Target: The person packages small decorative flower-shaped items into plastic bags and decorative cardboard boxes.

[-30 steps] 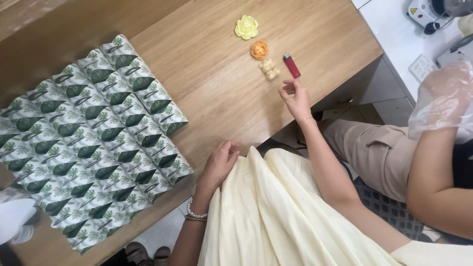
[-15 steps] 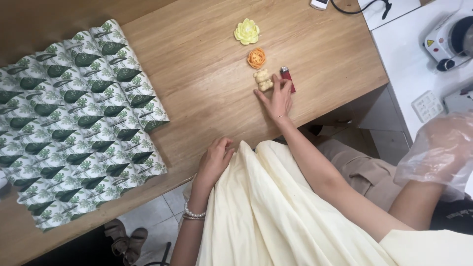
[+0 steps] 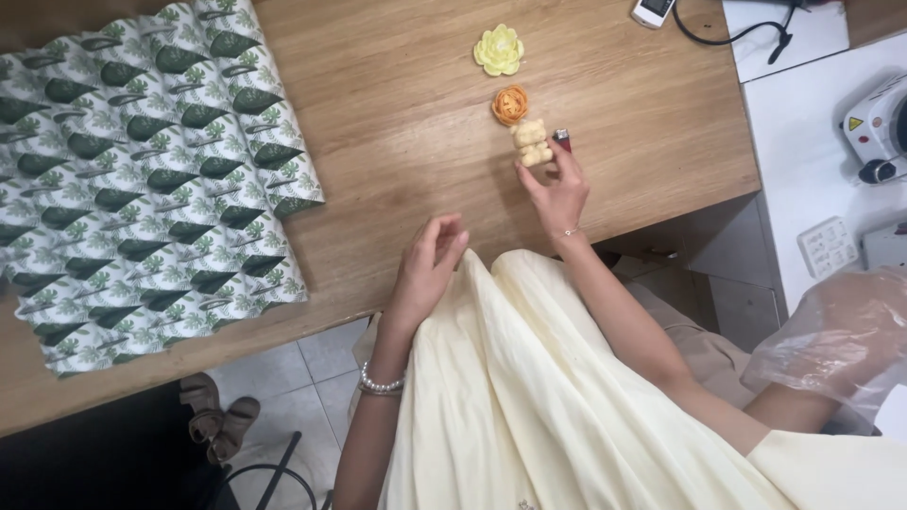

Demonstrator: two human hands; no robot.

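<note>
Bright, even light; soft shadows; sharp focus.

Your right hand [image 3: 557,194] rests on the wooden desk [image 3: 406,142], its fingertips closed around a small cream bear-shaped figure [image 3: 532,143]. A red lighter [image 3: 562,138] lies just beside the figure, partly hidden by your fingers. Above it sit an orange flower [image 3: 510,104] and, farther up, a pale yellow flower [image 3: 498,50]. Your left hand [image 3: 430,264] hovers loosely curled at the desk's near edge, holding nothing, with a pearl bracelet [image 3: 381,382] on the wrist. Leaf-printed green and white wrapping paper [image 3: 142,170] covers the desk's left part.
</note>
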